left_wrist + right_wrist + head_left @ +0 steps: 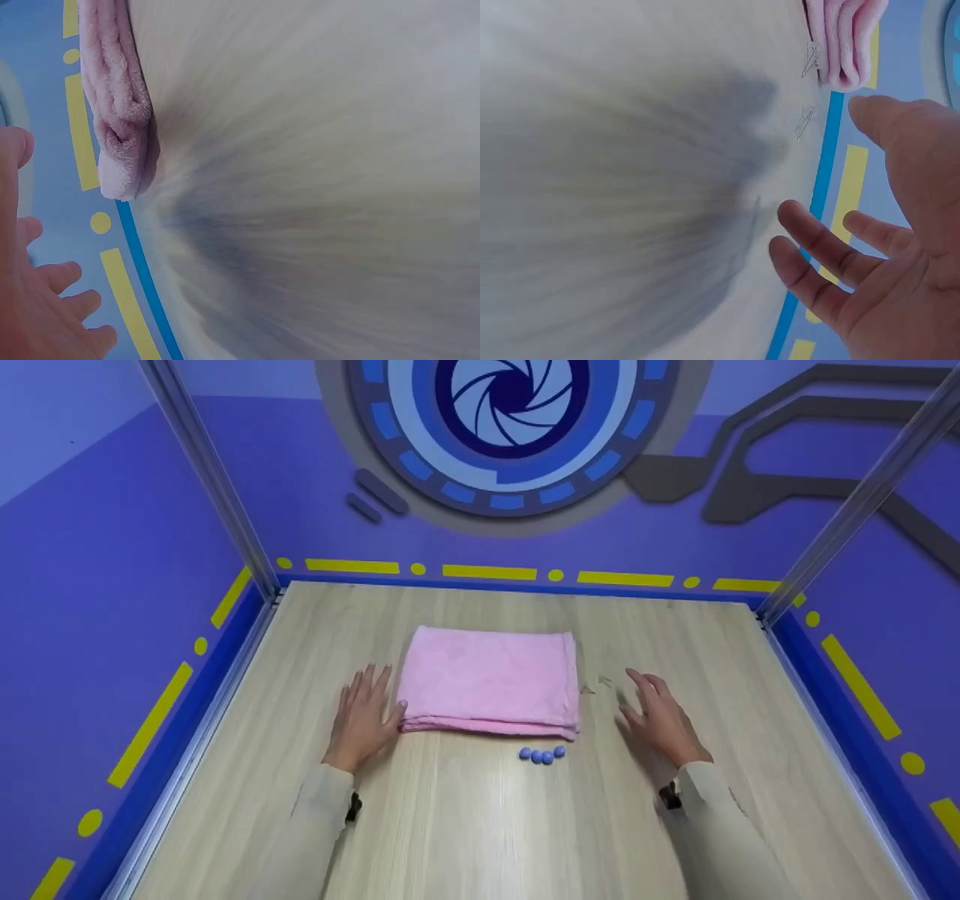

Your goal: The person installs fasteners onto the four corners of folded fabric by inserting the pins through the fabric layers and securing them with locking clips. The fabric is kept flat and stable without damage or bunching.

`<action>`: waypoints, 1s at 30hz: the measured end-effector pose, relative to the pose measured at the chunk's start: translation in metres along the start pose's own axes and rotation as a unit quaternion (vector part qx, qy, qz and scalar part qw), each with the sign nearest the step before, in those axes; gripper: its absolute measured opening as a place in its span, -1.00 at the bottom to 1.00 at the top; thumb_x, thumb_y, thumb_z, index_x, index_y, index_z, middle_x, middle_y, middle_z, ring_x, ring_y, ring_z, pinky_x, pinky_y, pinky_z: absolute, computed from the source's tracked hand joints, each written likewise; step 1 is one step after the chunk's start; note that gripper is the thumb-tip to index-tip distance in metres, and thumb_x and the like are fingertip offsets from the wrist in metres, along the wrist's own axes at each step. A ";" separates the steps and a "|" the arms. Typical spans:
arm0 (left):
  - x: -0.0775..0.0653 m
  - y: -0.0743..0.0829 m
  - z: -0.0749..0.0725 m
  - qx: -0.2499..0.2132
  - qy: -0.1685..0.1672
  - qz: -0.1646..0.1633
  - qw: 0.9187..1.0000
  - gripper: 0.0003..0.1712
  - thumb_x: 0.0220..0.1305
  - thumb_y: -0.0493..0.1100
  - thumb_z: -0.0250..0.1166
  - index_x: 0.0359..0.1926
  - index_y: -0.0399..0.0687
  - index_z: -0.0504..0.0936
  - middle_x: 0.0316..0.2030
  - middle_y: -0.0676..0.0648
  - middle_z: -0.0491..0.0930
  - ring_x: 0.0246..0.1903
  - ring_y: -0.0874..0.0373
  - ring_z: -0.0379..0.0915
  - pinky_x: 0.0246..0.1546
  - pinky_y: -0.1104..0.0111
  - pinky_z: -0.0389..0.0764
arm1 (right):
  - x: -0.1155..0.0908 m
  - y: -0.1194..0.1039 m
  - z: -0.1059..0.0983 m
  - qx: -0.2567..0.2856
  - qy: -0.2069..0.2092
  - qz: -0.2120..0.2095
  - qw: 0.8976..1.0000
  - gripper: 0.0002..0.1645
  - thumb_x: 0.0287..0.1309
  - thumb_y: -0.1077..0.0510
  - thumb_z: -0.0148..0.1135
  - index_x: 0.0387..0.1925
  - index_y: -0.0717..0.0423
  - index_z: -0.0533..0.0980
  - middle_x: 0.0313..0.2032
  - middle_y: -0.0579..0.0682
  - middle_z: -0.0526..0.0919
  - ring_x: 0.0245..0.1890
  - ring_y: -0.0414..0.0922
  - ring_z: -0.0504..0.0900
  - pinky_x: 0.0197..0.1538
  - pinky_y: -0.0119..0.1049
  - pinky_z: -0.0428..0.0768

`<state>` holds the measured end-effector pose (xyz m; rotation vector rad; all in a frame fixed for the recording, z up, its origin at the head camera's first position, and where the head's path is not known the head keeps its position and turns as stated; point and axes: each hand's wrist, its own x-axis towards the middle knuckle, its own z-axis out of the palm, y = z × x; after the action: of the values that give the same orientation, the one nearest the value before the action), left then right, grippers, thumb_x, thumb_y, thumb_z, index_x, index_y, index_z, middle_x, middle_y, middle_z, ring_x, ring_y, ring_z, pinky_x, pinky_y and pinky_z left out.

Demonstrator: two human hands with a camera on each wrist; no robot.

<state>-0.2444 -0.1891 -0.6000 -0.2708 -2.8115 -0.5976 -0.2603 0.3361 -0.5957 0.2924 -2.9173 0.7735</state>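
Observation:
A folded pink towel [487, 679] lies flat in the middle of the wooden table, its stacked layers showing along the near edge. Left of it, my left hand [364, 720] has its fingers spread, the thumb tip close to the towel's near left corner; whether they touch I cannot tell. My right hand [661, 720] hovers to the right of the towel with relaxed fingers and nothing in it. Between that hand and the towel lie two small thin wire-like pieces [805, 122], too small to name surely. Several small blue round pieces [537, 756] sit in front of the towel's right part.
The light wooden table [465, 825] is bounded by a blue back wall [487, 551] with yellow marks and by side walls. Metal posts [217, 472] stand at the back corners, and a metal rail [202, 735] runs along the left edge.

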 end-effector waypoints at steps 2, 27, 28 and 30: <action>0.000 0.001 -0.001 -0.002 0.000 0.000 1.000 -0.19 0.39 0.18 0.08 0.50 -0.06 0.11 0.47 -0.27 0.04 0.46 -0.23 -0.12 0.39 -0.17 -0.04 | 0.007 -0.001 0.002 -0.005 0.000 -0.005 1.000 -0.15 0.27 0.07 0.26 0.49 -0.12 0.09 0.40 0.17 0.16 0.25 0.20 0.38 0.16 0.28 0.41; -0.008 0.004 -0.005 0.009 0.090 0.056 0.994 -0.29 0.35 0.06 0.19 0.41 -0.14 0.30 0.35 -0.29 0.30 0.35 -0.21 0.18 0.33 -0.13 0.17 | 0.063 -0.009 0.031 -0.109 0.008 -0.052 0.993 -0.68 0.26 0.24 0.25 0.05 0.09 0.59 -0.17 0.11 0.61 -0.24 0.06 0.64 -0.28 0.05 0.63; -0.008 0.004 -0.005 0.010 0.098 0.060 0.993 -0.30 0.34 0.05 0.20 0.40 -0.15 0.31 0.33 -0.28 0.33 0.33 -0.21 0.20 0.31 -0.13 0.20 | 0.064 -0.009 0.032 -0.110 0.008 -0.050 0.993 -0.69 0.26 0.24 0.24 0.04 0.10 0.60 -0.16 0.11 0.62 -0.23 0.06 0.64 -0.27 0.05 0.63; -0.009 0.003 -0.005 0.008 0.111 0.066 0.992 -0.32 0.33 0.03 0.22 0.38 -0.17 0.33 0.30 -0.28 0.37 0.31 -0.21 0.24 0.30 -0.13 0.23 | 0.065 -0.009 0.034 -0.110 0.009 -0.051 0.993 -0.71 0.25 0.27 0.24 0.01 0.11 0.61 -0.16 0.12 0.62 -0.23 0.06 0.64 -0.27 0.06 0.63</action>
<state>-0.2343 -0.1898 -0.5966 -0.3604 -2.5614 -0.5394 -0.3234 0.3016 -0.6112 0.4073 -2.9084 0.4329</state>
